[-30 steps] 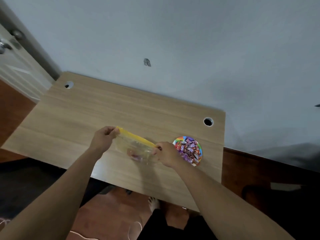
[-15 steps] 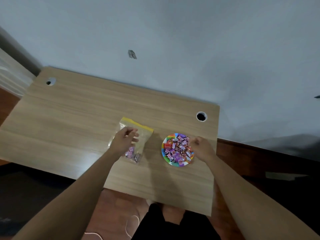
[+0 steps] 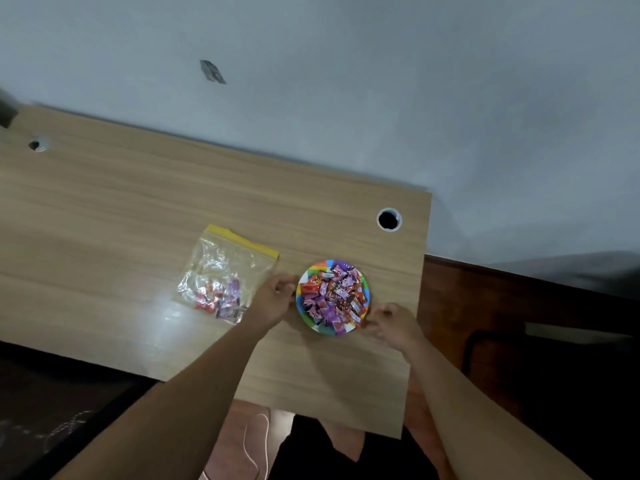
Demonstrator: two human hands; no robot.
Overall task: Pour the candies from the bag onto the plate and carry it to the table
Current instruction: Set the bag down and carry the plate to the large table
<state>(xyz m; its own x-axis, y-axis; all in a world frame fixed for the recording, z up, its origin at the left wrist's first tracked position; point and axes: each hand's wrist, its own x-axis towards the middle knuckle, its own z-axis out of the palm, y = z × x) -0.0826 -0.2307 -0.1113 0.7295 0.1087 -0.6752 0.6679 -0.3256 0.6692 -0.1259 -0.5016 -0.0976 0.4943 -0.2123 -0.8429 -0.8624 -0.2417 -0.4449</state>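
Observation:
A rainbow-rimmed plate (image 3: 320, 328) heaped with wrapped candies (image 3: 332, 296) sits on the wooden desk (image 3: 121, 209), near its right end. My left hand (image 3: 275, 299) touches the plate's left rim with curled fingers. My right hand (image 3: 393, 322) is at the lower right rim, fingers curled against it. The plate rests flat on the desk. A clear zip bag (image 3: 225, 271) with a yellow seal lies flat to the left of the plate, a few candies still in its lower part, no hand on it.
A cable hole (image 3: 389, 219) sits at the desk's back right corner, another cable hole (image 3: 36, 144) at the far left. The grey wall runs behind the desk. The desk's right edge is close to the plate. A white cord (image 3: 256, 445) lies on the reddish floor below.
My left hand let go of the bag and moved right to the plate's left rim. My right hand slid down to the plate's lower right rim. The bag now lies alone.

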